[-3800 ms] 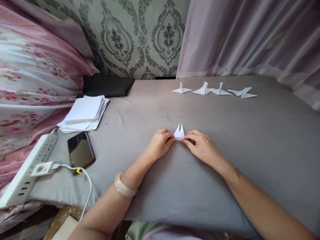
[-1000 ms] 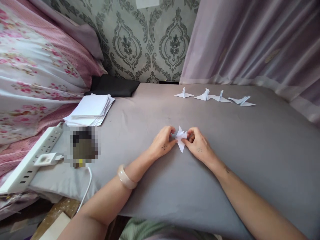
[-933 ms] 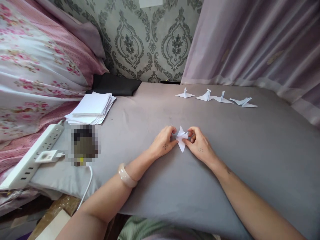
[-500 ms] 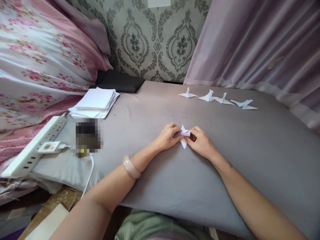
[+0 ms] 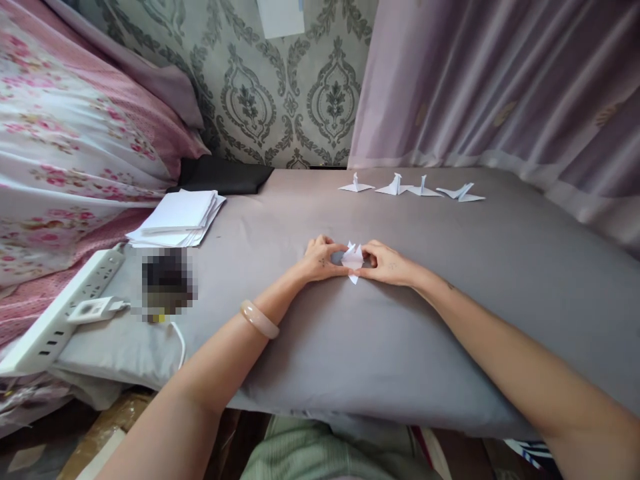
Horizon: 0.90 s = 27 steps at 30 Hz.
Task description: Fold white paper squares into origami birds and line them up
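Between my hands, over the middle of the grey-covered table, is a small white folded paper crane (image 5: 353, 257), with narrow points standing up at the back and a flap pointing towards me. My left hand (image 5: 323, 259) pinches its left side between thumb and fingers. On the other side my right hand (image 5: 385, 262) grips it, thumb at the front edge and curled fingers behind. Both thumbs nearly meet at the paper's near side. Part of the crane is covered by the fingertips.
Several finished paper cranes (image 5: 397, 185) stand in a row at the back right. At the left lie a stack of white paper (image 5: 177, 217), a black folder (image 5: 225, 175), a power strip (image 5: 65, 310) with a charger (image 5: 95, 309), and a pixelated dark object (image 5: 169, 280). Curtains hang behind.
The paper went from a flat two-pointed shape to one with spread flaps, now turned and raised between my fingers. My hands stay on it throughout. The camera view has shifted.
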Motion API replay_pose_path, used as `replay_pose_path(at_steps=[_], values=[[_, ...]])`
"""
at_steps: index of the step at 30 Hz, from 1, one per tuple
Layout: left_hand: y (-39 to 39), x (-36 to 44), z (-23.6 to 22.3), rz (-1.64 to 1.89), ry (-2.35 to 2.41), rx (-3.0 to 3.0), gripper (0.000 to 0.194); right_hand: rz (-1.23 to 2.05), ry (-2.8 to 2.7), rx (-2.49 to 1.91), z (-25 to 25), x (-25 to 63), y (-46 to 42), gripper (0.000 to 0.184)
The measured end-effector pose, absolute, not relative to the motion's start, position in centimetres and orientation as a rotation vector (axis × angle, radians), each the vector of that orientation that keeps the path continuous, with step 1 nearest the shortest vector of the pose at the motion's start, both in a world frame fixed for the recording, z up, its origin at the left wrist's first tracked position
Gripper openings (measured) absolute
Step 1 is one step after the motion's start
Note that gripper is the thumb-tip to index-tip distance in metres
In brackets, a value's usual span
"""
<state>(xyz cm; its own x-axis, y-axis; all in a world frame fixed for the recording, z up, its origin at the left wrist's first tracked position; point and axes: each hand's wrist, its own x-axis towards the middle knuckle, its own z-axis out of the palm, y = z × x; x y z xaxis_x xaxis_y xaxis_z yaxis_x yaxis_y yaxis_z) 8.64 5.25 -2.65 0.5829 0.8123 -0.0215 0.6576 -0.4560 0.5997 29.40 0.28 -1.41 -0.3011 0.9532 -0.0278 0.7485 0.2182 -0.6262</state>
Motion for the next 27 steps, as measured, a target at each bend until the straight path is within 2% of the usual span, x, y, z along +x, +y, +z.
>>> replay_pose_path(at_steps=[5,7,10,14,19,24,27], values=[[5.2,8.5,-2.6,0.436,1.145,2.248,0.060,0.865,-2.017,-1.487,-2.3,30.5,-0.2,0.054],[5.0,8.3,-2.8,0.542,1.131,2.214,0.055,0.947,-1.857,-1.473,-2.7,30.9,-0.6,0.056],[4.8,7.9,-3.0,0.690,1.122,2.041,0.047,0.955,-1.683,-1.489,-3.2,31.2,-1.0,0.044],[4.8,7.7,-3.1,0.774,1.189,1.816,0.047,0.861,-1.621,-1.497,-3.4,31.0,-1.2,0.034],[4.8,8.6,-3.2,0.750,1.060,1.994,0.038,0.763,-1.709,-1.452,-3.3,30.2,-0.9,0.032],[5.0,9.4,-3.1,0.698,0.939,2.104,0.024,0.639,-1.842,-1.412,-3.8,29.6,-0.3,0.011],[5.2,9.4,-2.9,0.712,0.893,2.146,0.022,0.604,-1.864,-1.412,-4.0,29.5,-0.1,0.014]])
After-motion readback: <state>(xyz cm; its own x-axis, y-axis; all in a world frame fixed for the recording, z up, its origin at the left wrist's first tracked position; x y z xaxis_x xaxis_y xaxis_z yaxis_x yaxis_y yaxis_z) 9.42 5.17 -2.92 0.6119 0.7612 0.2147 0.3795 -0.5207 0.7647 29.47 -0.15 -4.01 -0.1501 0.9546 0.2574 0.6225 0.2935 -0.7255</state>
